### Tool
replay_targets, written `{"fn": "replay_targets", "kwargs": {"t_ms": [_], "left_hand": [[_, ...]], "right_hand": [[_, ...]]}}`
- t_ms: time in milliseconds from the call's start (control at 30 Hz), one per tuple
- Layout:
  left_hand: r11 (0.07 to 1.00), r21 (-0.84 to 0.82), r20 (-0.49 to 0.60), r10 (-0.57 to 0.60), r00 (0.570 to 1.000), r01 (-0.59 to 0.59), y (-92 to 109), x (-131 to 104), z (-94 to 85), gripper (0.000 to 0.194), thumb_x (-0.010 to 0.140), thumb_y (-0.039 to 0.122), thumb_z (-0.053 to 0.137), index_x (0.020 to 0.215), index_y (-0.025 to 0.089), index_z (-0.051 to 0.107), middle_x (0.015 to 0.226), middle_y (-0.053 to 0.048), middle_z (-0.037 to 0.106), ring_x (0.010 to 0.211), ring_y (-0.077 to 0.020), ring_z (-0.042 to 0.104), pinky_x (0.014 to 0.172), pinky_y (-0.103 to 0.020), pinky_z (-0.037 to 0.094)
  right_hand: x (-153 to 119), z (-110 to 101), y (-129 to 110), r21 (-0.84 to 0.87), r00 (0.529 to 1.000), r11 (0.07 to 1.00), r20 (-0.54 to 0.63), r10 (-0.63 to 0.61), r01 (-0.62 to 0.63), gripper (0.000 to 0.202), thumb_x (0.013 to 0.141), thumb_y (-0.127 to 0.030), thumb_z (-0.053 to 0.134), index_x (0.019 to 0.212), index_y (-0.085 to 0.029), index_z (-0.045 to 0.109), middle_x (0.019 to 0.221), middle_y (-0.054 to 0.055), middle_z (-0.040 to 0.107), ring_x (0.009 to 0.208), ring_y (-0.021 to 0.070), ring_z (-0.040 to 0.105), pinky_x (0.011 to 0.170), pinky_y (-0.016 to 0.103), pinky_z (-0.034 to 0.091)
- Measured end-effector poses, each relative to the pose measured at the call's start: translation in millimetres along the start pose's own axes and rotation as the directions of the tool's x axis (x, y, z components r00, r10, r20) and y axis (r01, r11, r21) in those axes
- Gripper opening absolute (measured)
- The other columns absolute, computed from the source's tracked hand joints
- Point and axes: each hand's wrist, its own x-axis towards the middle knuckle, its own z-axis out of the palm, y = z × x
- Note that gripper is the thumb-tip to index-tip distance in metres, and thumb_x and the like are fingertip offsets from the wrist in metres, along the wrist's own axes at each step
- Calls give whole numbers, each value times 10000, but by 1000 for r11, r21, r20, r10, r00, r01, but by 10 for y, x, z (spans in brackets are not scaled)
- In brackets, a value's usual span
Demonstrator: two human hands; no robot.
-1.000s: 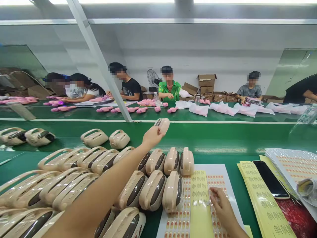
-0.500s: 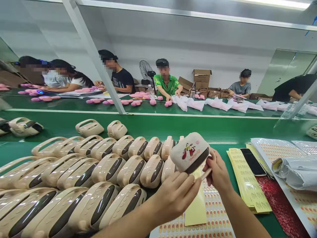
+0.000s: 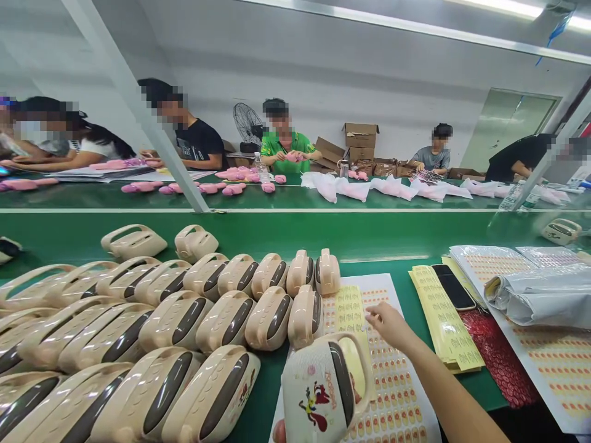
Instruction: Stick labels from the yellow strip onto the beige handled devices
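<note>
We take the sticker sheet (image 3: 406, 394) as landmark; it lies flat on the green belt (image 3: 378, 243).

Right hand (image 3: 385, 323) is over the sheet's upper part, fingers bent down onto the small orange stickers, pinching or picking at one. We cannot tell if a sticker is already lifted, the tips are too small to read.

Left hand (image 3: 278, 432) shows only as a sliver at the bottom edge, under the beige case (image 3: 325, 394). The case sits upright over the sheet's near left corner, cartoon print facing us, and a fingertip shows through its handle. So we judge the left hand is gripping it, but the grip itself is out of view.

Left of the sheet: rows of beige cases (image 3: 184, 320), packed touching. A yellow label strip (image 3: 351, 314) lies on the sheet's top. Right of the sheet: yellow label stack (image 3: 450, 335) with a phone (image 3: 453, 287) on it, then more sheets (image 3: 551, 363).

Risks as we judge them:
- sticker tears or curls on the peel, since only one hand works and the sheet is not pinned.
- sheet lifts with the sticker and drags the yellow strip.
- held case tips off a low grip and knocks the nearest row.
- sticker folds onto a fingertip before placement.
</note>
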Motion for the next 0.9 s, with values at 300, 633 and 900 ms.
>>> {"fn": "replay_targets", "kwargs": {"t_ms": [300,633,900], "left_hand": [[998,63,186,-16,982,5,214,48,284,935,363,557,789,1203,272,496,1074,-88,629,1047,-393,519,864,-482,381],[993,106,325,19,946,-56,317,82,587,907,499,519,762,1284,266,384,1169,-104,551,1087,-354,485,881,-453,354],[990,128,300,16,954,-57,329,112,622,922,472,496,781,1274,242,405,1133,-101,575,1052,-347,507,856,-438,377]], "right_hand": [[91,415,282,-137,983,988,-176,45,-70,175,693,-65,531,576,-196,533,719,52,567,788,217,532,694,317,396],[158,266,238,-41,994,999,-102,-28,24,100,729,-118,520,655,-167,564,769,32,521,691,159,552,644,296,466],[89,152,196,-65,968,966,52,-246,249,177,617,-34,637,593,-206,605,824,29,532,890,208,502,811,353,414]]}}
